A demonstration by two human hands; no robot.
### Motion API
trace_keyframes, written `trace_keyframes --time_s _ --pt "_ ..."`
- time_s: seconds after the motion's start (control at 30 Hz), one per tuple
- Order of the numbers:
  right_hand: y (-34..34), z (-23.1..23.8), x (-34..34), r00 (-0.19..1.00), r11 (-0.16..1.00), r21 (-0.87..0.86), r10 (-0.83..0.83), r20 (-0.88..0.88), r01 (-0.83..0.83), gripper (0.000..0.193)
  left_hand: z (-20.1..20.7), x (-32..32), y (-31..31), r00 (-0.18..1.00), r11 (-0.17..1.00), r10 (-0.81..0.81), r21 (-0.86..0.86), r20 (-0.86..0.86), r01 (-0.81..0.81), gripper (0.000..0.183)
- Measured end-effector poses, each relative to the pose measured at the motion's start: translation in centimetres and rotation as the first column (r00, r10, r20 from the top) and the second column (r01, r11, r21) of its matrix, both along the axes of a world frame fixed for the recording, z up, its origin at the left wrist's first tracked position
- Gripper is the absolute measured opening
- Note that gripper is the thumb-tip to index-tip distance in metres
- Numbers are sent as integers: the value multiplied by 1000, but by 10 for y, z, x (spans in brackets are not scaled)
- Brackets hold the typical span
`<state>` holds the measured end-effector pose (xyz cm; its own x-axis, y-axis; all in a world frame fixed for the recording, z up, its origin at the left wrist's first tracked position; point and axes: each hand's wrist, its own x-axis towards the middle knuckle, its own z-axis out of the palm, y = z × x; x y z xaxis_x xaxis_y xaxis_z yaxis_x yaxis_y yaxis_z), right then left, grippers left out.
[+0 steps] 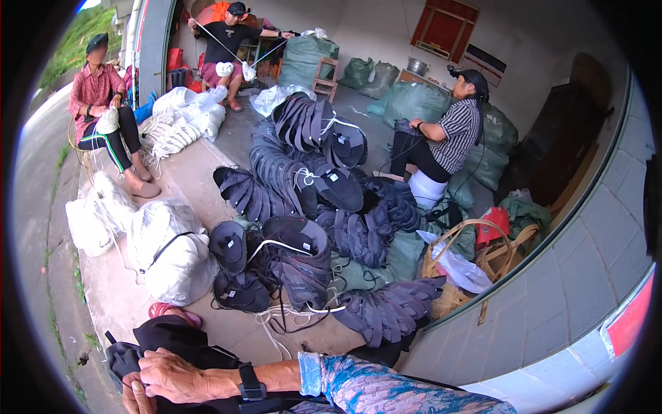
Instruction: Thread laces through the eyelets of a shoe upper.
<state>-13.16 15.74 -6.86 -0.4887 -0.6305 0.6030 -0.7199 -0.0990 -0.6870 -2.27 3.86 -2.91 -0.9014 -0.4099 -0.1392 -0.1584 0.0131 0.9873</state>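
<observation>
At the lower left, my right hand (171, 376) reaches across with its fingers curled and pinched on black fabric (124, 359). Just below it, my left hand (136, 397) shows only some bent fingers, pressed together against the same dark material; the rest is cut off by the lower edge. What exactly sits between the fingertips is too small to tell. More black cloth (186, 338) lies over my lap. Beyond my knees stand nested stacks of dark grey curved fabric pieces (300, 265), some with small white labels. White cord (283, 317) trails from a stack onto the floor.
White plastic-wrapped bundles (165, 248) lie to the left. One seated person (100, 110) holds white yarn; another (231, 41) stretches cords at the back. A third person (448, 134) sits by green sacks (493, 152). Wicker baskets (452, 293) stand beside the tiled wall (552, 303).
</observation>
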Motion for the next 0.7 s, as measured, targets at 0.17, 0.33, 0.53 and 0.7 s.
trace_keyframes --time_s 0.17,0.33,0.53,0.7 --pt "-14 22 -10 996 992 -105 70 50 -65 17 -42 18 -48 973 722 -206 -687 -100 82 32" --pt "-22 26 -2 964 991 -93 114 241 -94 9 12 14 -27 995 996 -77 -48 -66 74 14" --pt "-5 44 -14 897 993 20 98 432 -119 13 24 -3 -17 980 965 -185 -203 -74 166 27" --pt "-13 49 -12 830 967 44 190 524 -249 16 30 -2 -28 968 933 -249 -258 38 250 33"
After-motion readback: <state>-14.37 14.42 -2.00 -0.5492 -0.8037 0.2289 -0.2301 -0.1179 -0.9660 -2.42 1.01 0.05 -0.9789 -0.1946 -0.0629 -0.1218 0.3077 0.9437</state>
